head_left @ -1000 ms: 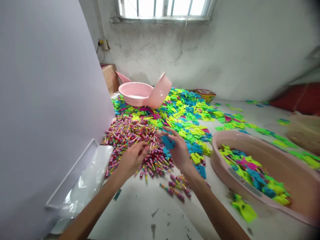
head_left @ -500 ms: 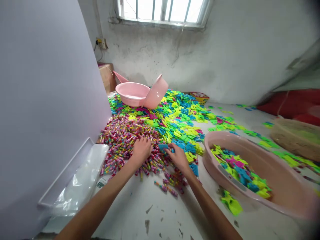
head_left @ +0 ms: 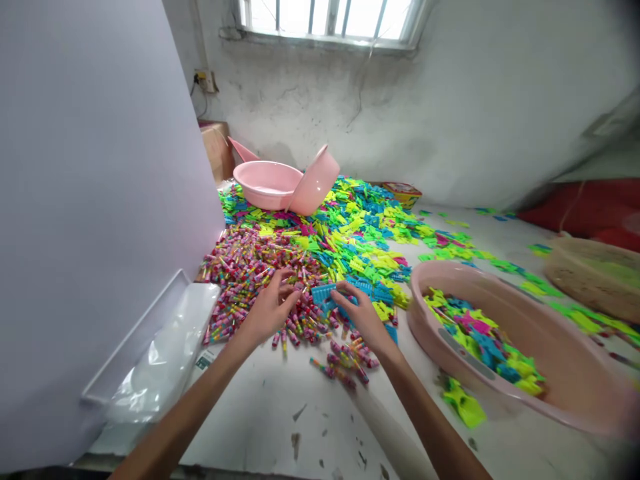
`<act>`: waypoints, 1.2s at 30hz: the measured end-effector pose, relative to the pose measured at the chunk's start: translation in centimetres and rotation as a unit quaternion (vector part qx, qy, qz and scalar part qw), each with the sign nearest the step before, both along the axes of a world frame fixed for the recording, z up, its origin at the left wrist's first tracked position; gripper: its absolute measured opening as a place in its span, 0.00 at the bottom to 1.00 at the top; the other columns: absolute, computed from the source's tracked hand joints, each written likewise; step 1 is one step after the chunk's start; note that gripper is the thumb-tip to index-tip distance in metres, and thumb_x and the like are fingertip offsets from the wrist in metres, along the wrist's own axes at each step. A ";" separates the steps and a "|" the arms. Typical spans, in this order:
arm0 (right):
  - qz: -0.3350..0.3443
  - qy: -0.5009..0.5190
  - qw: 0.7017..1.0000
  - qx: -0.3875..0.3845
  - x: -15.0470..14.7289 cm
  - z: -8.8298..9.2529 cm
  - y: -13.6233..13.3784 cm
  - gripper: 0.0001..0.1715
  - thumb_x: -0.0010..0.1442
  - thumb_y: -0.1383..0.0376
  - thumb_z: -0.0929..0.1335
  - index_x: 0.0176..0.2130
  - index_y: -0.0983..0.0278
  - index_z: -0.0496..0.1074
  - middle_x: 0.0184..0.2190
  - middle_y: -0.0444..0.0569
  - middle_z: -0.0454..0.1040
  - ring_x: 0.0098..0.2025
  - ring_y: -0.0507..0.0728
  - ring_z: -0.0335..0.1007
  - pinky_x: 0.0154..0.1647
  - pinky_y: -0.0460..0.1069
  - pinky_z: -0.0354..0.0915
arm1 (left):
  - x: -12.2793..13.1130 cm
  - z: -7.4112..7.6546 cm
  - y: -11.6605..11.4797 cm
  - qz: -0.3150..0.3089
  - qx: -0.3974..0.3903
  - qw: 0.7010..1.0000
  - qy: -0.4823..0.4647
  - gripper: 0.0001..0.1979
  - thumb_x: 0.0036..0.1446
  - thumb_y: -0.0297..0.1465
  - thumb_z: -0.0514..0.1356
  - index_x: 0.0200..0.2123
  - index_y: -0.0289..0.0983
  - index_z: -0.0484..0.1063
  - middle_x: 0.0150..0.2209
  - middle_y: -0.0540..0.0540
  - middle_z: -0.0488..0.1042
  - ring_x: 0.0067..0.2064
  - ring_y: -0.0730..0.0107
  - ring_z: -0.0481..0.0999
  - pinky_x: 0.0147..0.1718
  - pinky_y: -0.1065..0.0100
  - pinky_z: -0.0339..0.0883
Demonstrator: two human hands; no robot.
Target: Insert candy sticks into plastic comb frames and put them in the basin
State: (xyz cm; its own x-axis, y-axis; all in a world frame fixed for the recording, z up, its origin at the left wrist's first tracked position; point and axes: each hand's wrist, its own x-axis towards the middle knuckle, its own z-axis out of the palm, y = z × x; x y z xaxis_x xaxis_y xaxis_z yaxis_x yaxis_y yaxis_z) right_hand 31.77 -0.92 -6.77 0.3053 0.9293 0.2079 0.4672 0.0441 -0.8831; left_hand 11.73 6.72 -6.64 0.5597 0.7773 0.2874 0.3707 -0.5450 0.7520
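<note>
My left hand [head_left: 273,308] is over the near part of a heap of small candy-like tubes [head_left: 240,267] with pink, red and yellow wrappers. Its fingers are bent, with a gap to the thumb, and I see nothing between them. My right hand [head_left: 361,319] pinches a flat blue plastic piece with comb-like ridges [head_left: 323,293] by its right end, between thumb and fingers. That piece is at the border between the tubes and a spread of green, yellow, blue and pink plastic pieces [head_left: 360,230]. A few loose tubes [head_left: 345,363] lie below my right hand.
A large pink tub [head_left: 420,320] with plastic pieces stands at right, a yellow-green piece [head_left: 465,403] beside it. Two pink basins [head_left: 267,183] rest on the pile behind. Clear plastic bags [head_left: 165,353] lie at left along a white panel [head_left: 100,200]. A beige basket [head_left: 590,273] is far right.
My left hand has drawn back slightly to the left and turned, thumb and fingers parting. The blue piece in my right hand has tilted, showing its ridges. The loose tubes have shifted slightly.
</note>
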 end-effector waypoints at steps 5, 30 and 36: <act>0.108 0.109 0.987 -0.055 -3.0 1.7 -1.4 0.13 0.57 0.54 0.71 0.34 0.61 0.76 0.32 0.44 0.74 0.34 0.55 0.69 0.34 0.47 0.62 | -2.8 1.7 -3.2 -0.021 -0.072 0.996 -0.058 0.12 0.65 0.33 0.49 0.42 0.39 0.71 0.34 0.49 0.76 0.36 0.67 0.75 0.37 0.68 0.68; 0.213 -0.022 0.977 -0.020 -5.7 2.6 -3.9 0.13 0.63 0.57 0.68 0.31 0.62 0.71 0.28 0.43 0.73 0.30 0.54 0.66 0.33 0.47 0.59 | -4.0 0.6 -5.9 0.003 0.272 0.919 0.287 0.30 0.49 0.59 0.61 0.34 0.37 0.66 0.29 0.45 0.77 0.27 0.57 0.79 0.21 0.67 0.59; 0.203 -0.054 0.978 -0.015 -6.2 1.7 -4.1 0.13 0.64 0.57 0.68 0.30 0.62 0.71 0.26 0.42 0.73 0.29 0.53 0.66 0.31 0.47 0.57 | -4.1 0.0 -6.0 0.010 0.269 0.898 0.349 0.30 0.48 0.58 0.62 0.34 0.35 0.67 0.26 0.43 0.77 0.28 0.54 0.80 0.22 0.67 0.61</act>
